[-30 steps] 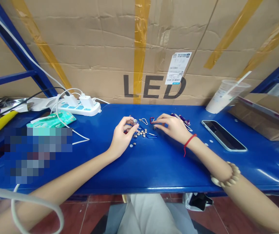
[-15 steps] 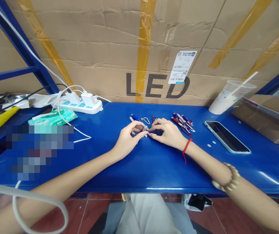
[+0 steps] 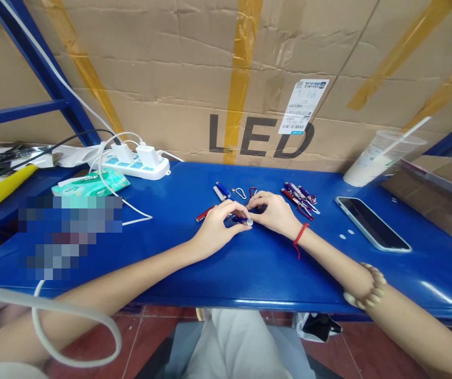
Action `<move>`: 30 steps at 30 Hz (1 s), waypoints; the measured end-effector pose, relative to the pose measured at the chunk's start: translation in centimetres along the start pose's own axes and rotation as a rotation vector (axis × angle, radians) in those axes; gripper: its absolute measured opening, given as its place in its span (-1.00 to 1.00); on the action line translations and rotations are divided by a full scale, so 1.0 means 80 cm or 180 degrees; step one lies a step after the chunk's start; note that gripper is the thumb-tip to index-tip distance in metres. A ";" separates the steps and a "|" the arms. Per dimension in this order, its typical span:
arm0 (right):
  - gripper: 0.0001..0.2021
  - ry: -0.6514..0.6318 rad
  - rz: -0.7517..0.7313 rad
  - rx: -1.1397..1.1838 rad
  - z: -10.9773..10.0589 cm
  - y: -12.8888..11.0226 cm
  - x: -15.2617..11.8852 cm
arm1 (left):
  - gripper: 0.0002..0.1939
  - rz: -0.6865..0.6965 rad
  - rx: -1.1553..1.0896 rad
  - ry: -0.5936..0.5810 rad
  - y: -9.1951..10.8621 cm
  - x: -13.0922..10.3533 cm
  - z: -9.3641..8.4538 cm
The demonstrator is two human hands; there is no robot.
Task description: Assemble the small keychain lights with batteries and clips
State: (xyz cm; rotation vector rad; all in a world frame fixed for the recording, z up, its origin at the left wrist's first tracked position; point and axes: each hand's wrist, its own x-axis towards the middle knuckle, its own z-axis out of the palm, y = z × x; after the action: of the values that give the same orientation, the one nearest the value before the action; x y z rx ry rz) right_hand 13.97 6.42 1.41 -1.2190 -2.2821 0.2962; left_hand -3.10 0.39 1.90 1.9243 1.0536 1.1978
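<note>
My left hand is closed round a small blue flashlight, whose round silver end points right, past the thumb. Close beside it, my right hand has thumb and forefinger pinched together; anything between the tips is too small to make out. Just beyond the hands lie a blue tube, a silver tube, a silver carabiner and a red carabiner. A red tube shows behind my left hand. To the right rests a pile of coloured small flashlights with carabiners.
On the blue table, a phone, a tilted plastic cup and a cardboard box are at right. A power strip, tissue pack and white cables are at left. A large carton stands behind.
The flashlight's silver end now faces right, and my right fingertips have come slightly away from it. The red tube has come into sight behind my left hand. The view has shifted slightly.
</note>
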 end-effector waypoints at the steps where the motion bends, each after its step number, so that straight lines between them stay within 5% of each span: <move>1: -0.89 -0.0014 0.0035 0.0064 0.000 0.001 0.000 | -0.92 -0.0011 0.0005 0.0015 0.000 0.000 0.000; 10: -0.92 -0.0146 -0.0494 -0.0479 -0.014 -0.014 -0.003 | -0.89 -0.0094 -0.0180 0.0170 -0.005 0.003 -0.003; 18: -0.86 0.1334 -0.1028 0.0048 -0.035 -0.030 -0.019 | -0.83 -0.0266 -0.0163 0.0457 -0.008 0.005 -0.003; 30: -0.87 0.1028 -0.1845 0.0203 -0.035 -0.040 -0.023 | -0.88 -0.0345 -0.0203 0.0431 -0.002 0.004 -0.007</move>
State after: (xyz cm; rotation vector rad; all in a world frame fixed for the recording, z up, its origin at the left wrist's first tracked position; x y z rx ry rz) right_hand 14.12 2.96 4.47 -0.4870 -2.1986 -0.0423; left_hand -3.56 0.84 2.11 1.7349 1.1600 1.2991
